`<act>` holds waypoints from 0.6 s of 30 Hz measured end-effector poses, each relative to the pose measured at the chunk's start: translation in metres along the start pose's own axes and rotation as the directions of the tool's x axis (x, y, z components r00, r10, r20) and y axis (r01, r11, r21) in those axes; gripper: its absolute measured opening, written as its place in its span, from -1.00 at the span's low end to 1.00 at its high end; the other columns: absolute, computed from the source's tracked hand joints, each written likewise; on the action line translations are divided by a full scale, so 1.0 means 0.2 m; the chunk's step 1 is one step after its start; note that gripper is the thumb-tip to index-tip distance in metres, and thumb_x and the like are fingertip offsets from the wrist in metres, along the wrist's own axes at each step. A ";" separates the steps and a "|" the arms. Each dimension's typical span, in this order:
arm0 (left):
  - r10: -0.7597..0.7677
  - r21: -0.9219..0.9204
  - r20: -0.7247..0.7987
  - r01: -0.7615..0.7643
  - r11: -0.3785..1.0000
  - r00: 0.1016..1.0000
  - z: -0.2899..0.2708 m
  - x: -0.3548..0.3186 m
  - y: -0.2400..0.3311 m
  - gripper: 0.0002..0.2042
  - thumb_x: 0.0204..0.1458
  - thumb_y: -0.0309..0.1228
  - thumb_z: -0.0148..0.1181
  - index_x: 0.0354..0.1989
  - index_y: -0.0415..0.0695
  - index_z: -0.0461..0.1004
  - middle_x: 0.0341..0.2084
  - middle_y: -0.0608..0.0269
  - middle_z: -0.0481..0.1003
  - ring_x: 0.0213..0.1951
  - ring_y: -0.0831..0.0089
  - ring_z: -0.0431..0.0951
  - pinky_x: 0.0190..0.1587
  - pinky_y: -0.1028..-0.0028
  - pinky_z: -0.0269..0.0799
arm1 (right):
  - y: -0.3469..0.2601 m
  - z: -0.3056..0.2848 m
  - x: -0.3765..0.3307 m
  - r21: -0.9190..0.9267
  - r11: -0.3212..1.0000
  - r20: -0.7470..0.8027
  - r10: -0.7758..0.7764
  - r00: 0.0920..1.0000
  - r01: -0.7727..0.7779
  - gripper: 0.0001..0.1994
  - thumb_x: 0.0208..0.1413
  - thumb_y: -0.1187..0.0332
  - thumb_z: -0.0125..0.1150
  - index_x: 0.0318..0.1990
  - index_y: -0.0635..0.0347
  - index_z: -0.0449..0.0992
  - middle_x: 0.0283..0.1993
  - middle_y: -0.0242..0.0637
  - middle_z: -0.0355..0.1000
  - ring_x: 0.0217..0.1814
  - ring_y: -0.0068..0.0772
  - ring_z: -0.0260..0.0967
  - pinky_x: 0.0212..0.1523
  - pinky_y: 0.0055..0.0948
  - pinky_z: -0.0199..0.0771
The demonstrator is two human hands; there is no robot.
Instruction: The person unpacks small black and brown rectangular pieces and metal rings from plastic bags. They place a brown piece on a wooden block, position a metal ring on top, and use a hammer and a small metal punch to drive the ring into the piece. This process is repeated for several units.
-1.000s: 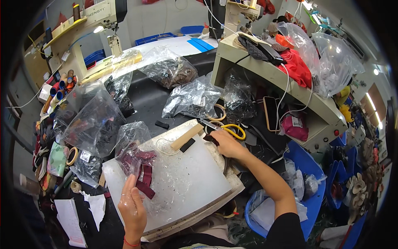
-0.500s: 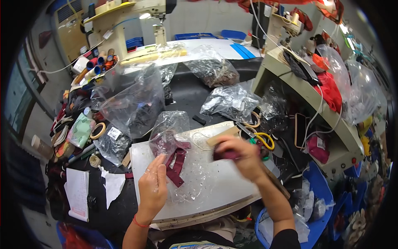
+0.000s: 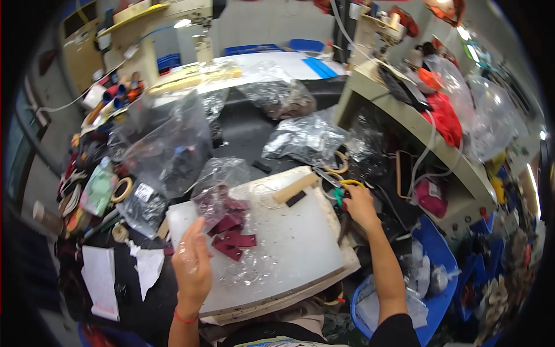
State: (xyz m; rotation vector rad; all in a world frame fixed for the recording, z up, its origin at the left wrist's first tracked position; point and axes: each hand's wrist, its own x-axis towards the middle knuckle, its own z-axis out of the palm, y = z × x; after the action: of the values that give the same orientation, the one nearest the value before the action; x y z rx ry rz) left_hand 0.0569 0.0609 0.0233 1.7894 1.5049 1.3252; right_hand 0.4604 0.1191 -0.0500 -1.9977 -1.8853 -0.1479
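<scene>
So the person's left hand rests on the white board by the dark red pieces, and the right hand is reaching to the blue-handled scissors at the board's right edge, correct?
Not quite: the scissors have yellow handles, not blue, as the head view shows. The rest holds: the left hand rests on the white board by the dark red pieces, and the right hand reaches to the scissors at the board's right edge.

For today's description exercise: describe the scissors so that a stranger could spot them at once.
Start at the white cutting board in the middle of the cluttered bench. Just off its upper right corner, the right hand rests on the scissors. Their yellow and green handles stand out against the clear plastic bags nearby.
</scene>
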 end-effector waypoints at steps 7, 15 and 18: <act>0.092 0.128 -0.008 -0.090 0.988 0.996 -0.06 0.02 -0.04 -0.71 0.25 -0.43 -0.12 -0.03 -0.36 0.43 -0.14 -0.05 0.51 -0.47 0.41 0.51 -0.40 0.50 0.42 | -0.82 -0.34 -0.03 0.520 0.717 -0.385 -0.288 0.877 0.464 -0.80 -0.09 0.67 0.20 -0.28 0.25 0.46 -0.33 -0.21 0.38 -0.30 -0.32 0.39 -0.32 -0.43 0.42; -0.021 -0.042 -0.099 0.016 0.999 0.995 -0.19 0.31 0.09 -0.65 0.26 -0.34 -0.15 -0.40 -0.33 0.49 -0.53 0.13 0.56 -0.68 0.53 0.50 -0.63 0.54 0.35 | -1.09 -0.27 -0.03 0.765 0.483 0.225 -0.820 0.526 0.427 -0.29 0.07 -0.10 0.13 0.30 0.06 0.13 0.07 -0.20 0.36 0.28 -0.14 0.17 0.23 0.52 -0.54; -0.046 -0.139 -0.106 0.031 0.990 0.993 -0.20 0.43 0.12 -0.63 0.26 -0.30 -0.13 -0.40 -0.34 0.50 -0.57 0.14 0.54 -0.68 0.53 0.51 -0.64 0.54 0.35 | -1.14 -0.28 -0.12 0.455 0.544 0.109 -0.820 0.562 0.705 -0.26 0.03 -0.04 0.21 0.31 0.04 0.11 0.05 -0.17 0.36 0.31 -0.11 0.10 0.23 0.52 -0.43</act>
State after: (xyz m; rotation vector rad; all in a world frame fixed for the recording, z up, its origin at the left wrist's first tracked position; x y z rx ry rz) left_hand 0.0283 0.1231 0.0921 1.6183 1.4591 1.4906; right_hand 0.2455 0.0820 0.0406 -0.8295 -2.6578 0.2942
